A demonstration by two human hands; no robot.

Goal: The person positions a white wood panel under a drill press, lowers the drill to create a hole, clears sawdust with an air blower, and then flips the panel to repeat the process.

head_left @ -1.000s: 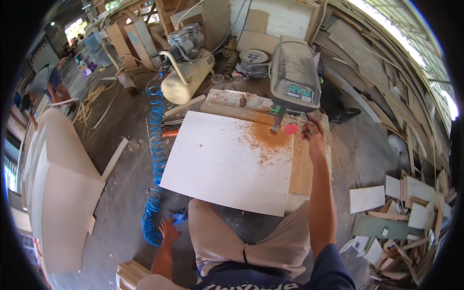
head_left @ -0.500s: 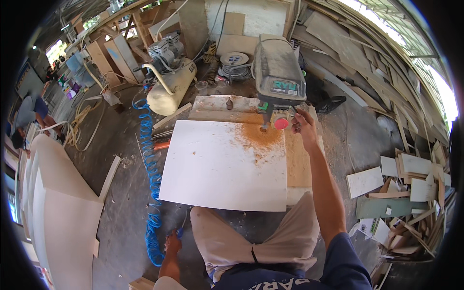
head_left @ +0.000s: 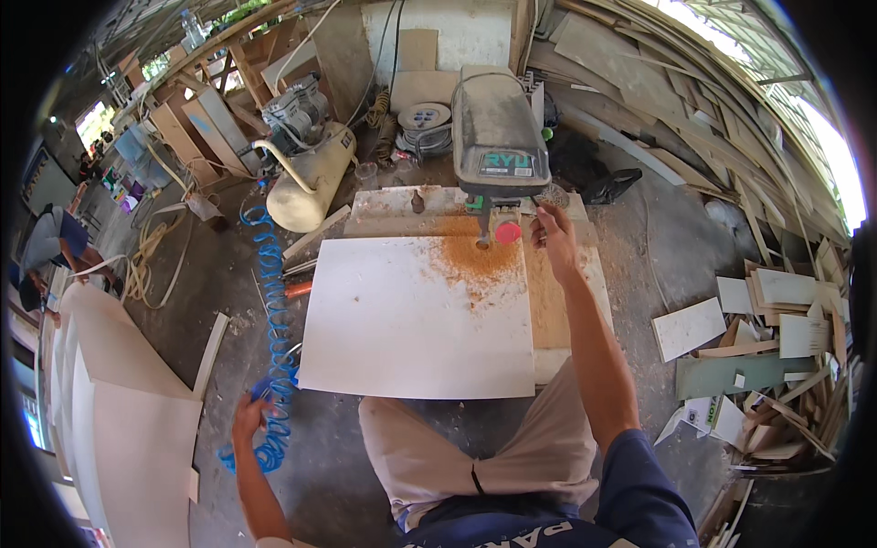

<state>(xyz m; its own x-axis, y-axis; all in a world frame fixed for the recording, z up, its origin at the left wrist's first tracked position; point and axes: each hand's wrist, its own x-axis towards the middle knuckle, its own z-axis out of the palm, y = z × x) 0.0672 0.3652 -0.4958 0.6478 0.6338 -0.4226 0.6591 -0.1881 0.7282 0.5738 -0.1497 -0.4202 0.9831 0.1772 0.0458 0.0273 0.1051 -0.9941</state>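
My right hand is closed at the right side of a dusty grey-green drill press, around its feed handle. Beside those fingers is a round red knob. Under the press lies a white board, with orange-brown sawdust heaped around the bit. My left hand is out to the left of the board, its fingers wrapped round a blue air blow gun, partly hidden by them. Next to it hangs a coiled blue air hose.
A cream air compressor and a cable reel stand behind the board. Wood offcuts pile up at the right. White curved panels stand at the left, where another person bends over.
My left hand has moved left and up with the blow gun, and the hose coil has shifted with it. My right hand stays at the drill press handle. The view has tilted slightly.
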